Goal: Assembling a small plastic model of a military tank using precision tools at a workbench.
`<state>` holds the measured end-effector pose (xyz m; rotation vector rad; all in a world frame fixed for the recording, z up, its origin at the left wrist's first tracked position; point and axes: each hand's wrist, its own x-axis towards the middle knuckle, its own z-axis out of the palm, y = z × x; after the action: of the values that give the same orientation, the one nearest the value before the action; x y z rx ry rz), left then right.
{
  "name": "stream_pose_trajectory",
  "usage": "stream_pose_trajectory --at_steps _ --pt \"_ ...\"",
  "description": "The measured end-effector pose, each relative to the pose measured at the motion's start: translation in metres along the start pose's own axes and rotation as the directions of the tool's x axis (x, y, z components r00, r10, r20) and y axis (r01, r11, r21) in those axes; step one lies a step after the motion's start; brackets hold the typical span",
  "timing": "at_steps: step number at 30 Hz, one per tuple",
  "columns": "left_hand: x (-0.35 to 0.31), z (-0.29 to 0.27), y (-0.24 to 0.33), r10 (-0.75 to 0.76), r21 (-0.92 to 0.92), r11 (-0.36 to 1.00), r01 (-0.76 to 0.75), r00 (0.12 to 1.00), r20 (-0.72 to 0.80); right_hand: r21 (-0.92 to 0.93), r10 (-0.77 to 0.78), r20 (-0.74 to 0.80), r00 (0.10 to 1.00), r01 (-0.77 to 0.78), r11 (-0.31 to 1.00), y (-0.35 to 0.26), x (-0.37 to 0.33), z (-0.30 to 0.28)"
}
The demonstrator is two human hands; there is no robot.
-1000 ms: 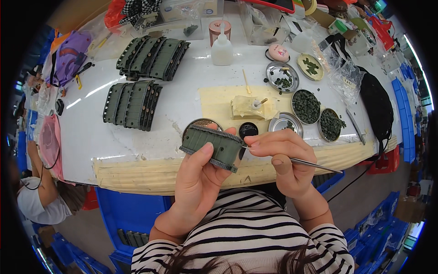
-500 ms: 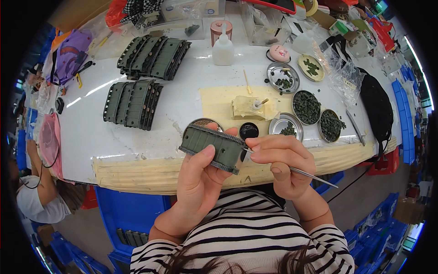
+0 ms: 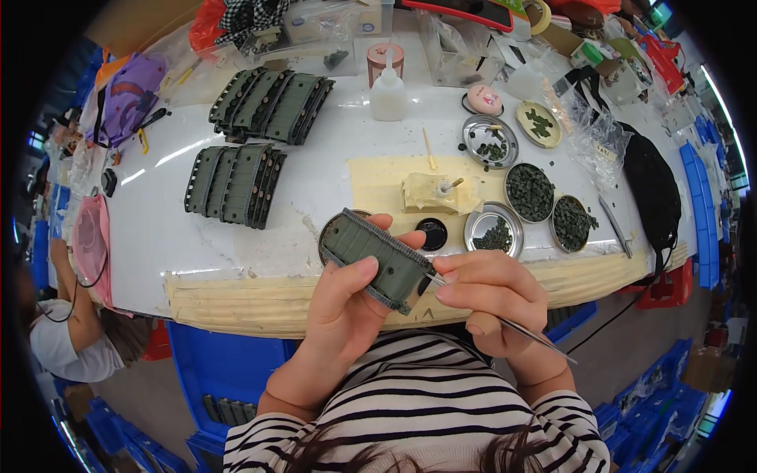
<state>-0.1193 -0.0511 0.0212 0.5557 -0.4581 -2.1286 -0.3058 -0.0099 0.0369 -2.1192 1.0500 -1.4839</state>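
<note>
My left hand (image 3: 341,307) is closed round a dark green ridged plastic panel (image 3: 386,260), thumb on its face and fingers behind, above the table's front edge. The panel is tilted, its right end lower. In my right hand (image 3: 503,298) is a pair of thin metal tweezers (image 3: 544,344), whose tip meets the panel's right end. Whether a small piece sits in that tip is too small to tell. Behind the panel, a round dish (image 3: 322,241) is partly hidden. A small black pot (image 3: 431,233) and a metal dish (image 3: 471,242) with green bits stand just beyond my hands.
Stacks of similar green panels (image 3: 272,106) lie at the left. Small dark green pieces (image 3: 530,193) fill round tins at the right, near another metal tool (image 3: 615,225). A tape-covered block (image 3: 430,195), a white squeeze bottle (image 3: 388,96) and a cotton swab (image 3: 429,148) are farther back.
The panel has turned clockwise, its right end dropping lower. My right hand has come down slightly with the tweezers, which stay at that end. My view has shifted a little.
</note>
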Motion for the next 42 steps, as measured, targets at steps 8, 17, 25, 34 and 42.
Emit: stream_pose_trajectory --at_steps 8,17,25,34,42 --pt "0.0 0.001 -0.001 -0.045 -0.153 0.987 0.046 0.999 0.01 -0.007 -0.085 0.009 0.996 0.085 0.996 0.005 -0.006 0.001" --pt "0.002 0.001 -0.001 -0.113 -0.069 0.992 0.11 0.993 -0.042 0.002 -0.075 0.029 0.997 0.075 0.997 0.002 -0.011 -0.001" --pt "0.003 -0.005 -0.002 -0.146 -0.134 0.981 0.141 0.989 -0.027 -0.066 -0.091 0.02 0.996 0.092 0.994 0.001 -0.011 0.005" --pt "0.005 -0.001 0.003 -0.142 -0.091 0.986 0.14 0.99 -0.016 -0.053 -0.111 0.081 0.99 0.116 0.992 -0.002 -0.007 0.0" --pt "0.018 0.0 0.01 -0.123 -0.136 0.982 0.131 0.99 0.063 -0.059 -0.152 -0.024 0.988 0.151 0.987 0.002 -0.004 0.008"
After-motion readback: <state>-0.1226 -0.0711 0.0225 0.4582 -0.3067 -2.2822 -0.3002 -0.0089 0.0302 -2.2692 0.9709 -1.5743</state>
